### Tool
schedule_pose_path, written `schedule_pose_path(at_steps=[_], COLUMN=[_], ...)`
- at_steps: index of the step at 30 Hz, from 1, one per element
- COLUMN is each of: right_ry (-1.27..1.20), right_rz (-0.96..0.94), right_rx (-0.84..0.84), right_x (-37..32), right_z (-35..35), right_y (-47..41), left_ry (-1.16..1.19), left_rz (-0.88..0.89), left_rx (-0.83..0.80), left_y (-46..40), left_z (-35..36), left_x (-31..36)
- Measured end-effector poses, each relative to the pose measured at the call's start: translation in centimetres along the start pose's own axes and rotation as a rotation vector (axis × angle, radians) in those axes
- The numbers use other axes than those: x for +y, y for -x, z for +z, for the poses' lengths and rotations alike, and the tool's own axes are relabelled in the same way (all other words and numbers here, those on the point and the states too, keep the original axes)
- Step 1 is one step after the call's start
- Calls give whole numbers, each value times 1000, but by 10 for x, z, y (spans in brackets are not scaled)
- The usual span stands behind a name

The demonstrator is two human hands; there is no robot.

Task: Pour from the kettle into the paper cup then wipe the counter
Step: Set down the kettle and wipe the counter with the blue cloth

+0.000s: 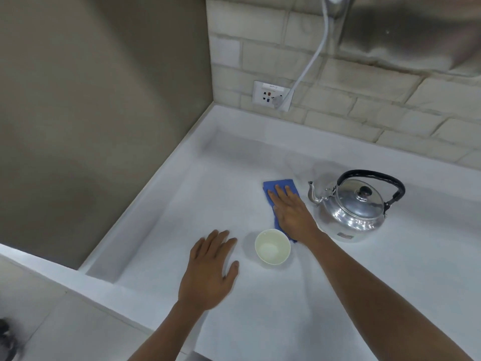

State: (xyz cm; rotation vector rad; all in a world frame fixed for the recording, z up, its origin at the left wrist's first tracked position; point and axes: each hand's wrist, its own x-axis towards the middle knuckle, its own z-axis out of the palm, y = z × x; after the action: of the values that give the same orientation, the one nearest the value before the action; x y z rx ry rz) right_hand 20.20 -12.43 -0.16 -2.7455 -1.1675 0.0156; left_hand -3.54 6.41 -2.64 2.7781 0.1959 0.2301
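Note:
A shiny metal kettle [350,208] with a black handle stands upright on the white counter [260,308], spout pointing left. A white paper cup [272,246] stands in front of it, to its left, with some liquid at the bottom. A blue cloth [281,187] lies flat between cup and kettle. My right hand [291,212] presses flat on the cloth, fingers spread and pointing away. My left hand [212,267] rests flat and open on the counter just left of the cup, holding nothing.
A raised white ledge [145,209] borders the counter on the left against a beige wall. The tiled back wall carries a socket [270,96] with a white cable plugged in. A metal hood [416,35] hangs at the upper right.

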Motion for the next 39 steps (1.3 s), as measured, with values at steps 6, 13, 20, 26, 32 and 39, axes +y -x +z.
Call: schedule_pose_path(at_steps=[6, 13, 20, 26, 32, 39], right_ry=[-50, 4, -33, -30, 21, 23], right_rz=[-43, 11, -250, -2, -198, -385], right_rx=[-9, -69, -84, -60, -123, -143], right_x=[11, -3, 3, -8, -21, -14], right_z=[4, -3, 2, 1, 5, 6], right_y=[2, -46, -13, -45, -51, -59], left_ry=[7, 5, -53, -56, -35, -53], left_rz=[3, 6, -15, -16, -18, -25], left_rx=[-6, -2, -30, -44, -31, -52], left_y=[-1, 0, -1, -1, -1, -2], left_z=[1, 0, 0, 2, 2, 2], left_x=[0, 1, 2, 1, 1, 2])
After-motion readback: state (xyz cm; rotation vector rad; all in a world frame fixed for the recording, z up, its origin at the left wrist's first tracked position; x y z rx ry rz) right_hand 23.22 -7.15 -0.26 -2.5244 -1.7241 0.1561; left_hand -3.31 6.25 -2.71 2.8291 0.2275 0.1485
